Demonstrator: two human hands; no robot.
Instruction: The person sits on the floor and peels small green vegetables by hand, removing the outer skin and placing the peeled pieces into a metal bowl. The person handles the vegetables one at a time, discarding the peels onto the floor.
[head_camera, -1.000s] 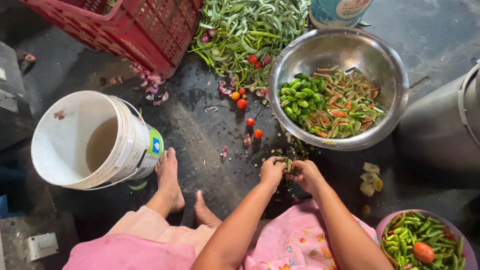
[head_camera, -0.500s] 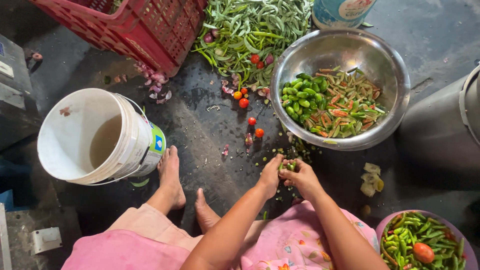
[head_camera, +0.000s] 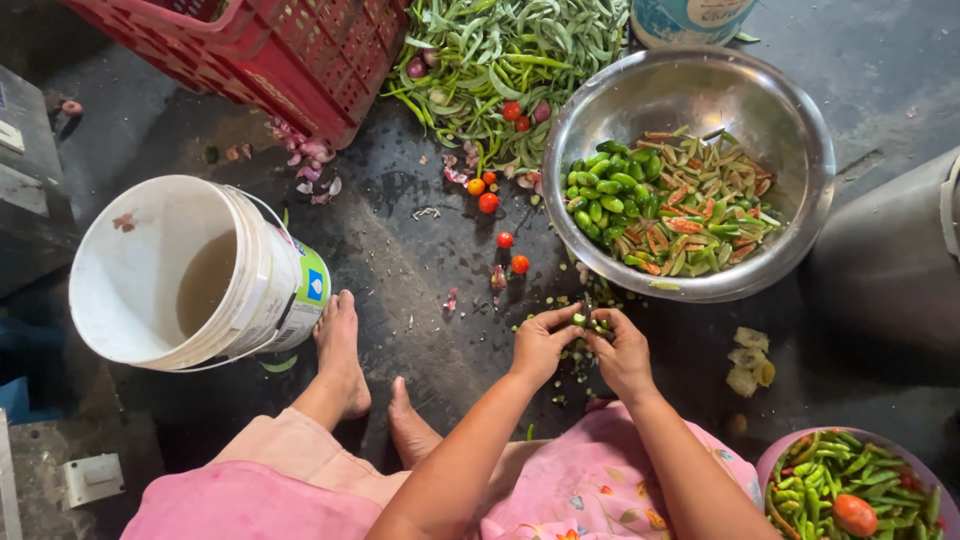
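Green chilli (head_camera: 580, 320), small, light and smooth-skinned, sits pinched between the left hand (head_camera: 541, 344) and right hand (head_camera: 622, 350) low over the dark floor (head_camera: 420, 270), just below the steel bowl (head_camera: 800, 230). Probably best gripped by its ends; a blade is hard to make out.

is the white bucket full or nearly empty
Nearly empty. The white bucket stands upright and open on the floor; only a shallow pool of murky liquid lies at its bottom, and the inner walls above it are bare.
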